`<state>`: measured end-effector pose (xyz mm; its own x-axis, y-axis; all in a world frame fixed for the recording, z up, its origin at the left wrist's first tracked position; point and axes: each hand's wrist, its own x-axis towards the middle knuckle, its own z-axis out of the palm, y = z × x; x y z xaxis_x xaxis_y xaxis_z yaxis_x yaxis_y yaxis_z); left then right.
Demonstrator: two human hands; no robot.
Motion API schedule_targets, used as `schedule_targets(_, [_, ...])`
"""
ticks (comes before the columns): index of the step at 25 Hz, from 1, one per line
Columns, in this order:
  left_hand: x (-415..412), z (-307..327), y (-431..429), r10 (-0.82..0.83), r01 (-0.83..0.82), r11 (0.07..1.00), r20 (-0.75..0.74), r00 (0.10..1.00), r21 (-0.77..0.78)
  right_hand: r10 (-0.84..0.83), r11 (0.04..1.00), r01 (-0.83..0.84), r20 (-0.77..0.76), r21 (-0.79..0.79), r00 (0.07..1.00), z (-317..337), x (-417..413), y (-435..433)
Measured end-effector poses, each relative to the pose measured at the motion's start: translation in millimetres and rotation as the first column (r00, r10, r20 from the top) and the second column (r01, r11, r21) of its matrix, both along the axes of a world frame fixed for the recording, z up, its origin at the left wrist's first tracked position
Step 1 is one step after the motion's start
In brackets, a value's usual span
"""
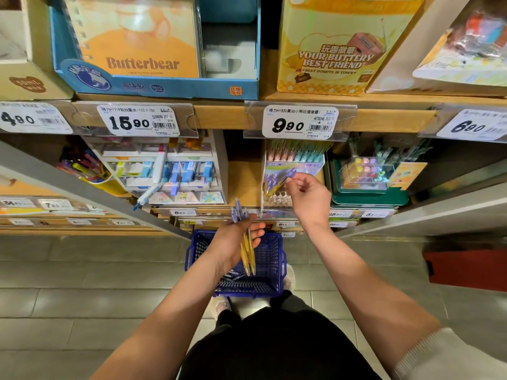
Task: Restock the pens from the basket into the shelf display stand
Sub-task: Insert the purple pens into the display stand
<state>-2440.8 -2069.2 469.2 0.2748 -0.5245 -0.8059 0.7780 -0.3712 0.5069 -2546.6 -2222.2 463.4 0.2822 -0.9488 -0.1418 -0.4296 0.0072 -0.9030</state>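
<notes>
1. Left hand (pixel 236 242): held above the basket, palm turned up, with the fingers curled round a bundle of pens (pixel 248 255).
2. Bundle of pens: yellow barrels with purple tops. The tops stick up past the fingers towards the shelf, and the tips point down over the basket.
3. Right hand (pixel 308 198): raised to the lower shelf. The thumb and fingertips pinch a single pen (pixel 285 179), and the other fingers are loosely bent.
4. Single pen: purple-topped and slanted, with its lower end inside the front of the display stand (pixel 315 163). Whether it touches the stand's floor cannot be told.
5. Display stand: clear plastic, on the lower shelf under the 9.90 price tag (pixel 300 122). Rows of pink and teal pens stand at its back, and more purple-topped pens are at the front left.
6. Basket (pixel 274 286): blue plastic mesh, on the tiled floor in front of the person's feet. A few loose pens (pixel 233 277) lie in the bottom.
7. Correction tape rack (pixel 175 174): white, left of the stand on the same shelf.
8. Green tray (pixel 370 197): just right of the stand.
9. Butterbear box (pixel 153 50): blue, on the upper shelf above the 15.90 price tag (pixel 138 123).
</notes>
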Motion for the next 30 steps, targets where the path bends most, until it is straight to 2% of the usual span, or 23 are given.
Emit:
schedule_targets(6, [2,6,2,-0.022,0.021,0.999,-0.042,0.999,-0.036,0.100,0.988,-0.111,-0.105,-0.108,0.989,-16,5,8])
schedule_targets(16, [1,-2,11,-0.031,0.034,0.996,0.035,0.999,-0.078,0.192,0.941,-0.243,-0.216,-0.238,0.957,-22,15,12])
schedule_targets(23, [5,3,10,-0.011,0.016,0.998,0.070,0.997,-0.068,0.275,0.938,-0.336,-0.407,-0.083,0.871,-41,14,14])
schedule_targets(30, [8,2,11,-0.005,0.008,0.997,0.036,0.999,-0.079,0.290,0.947,-0.320,-0.465,0.014,0.837,-46,23,15])
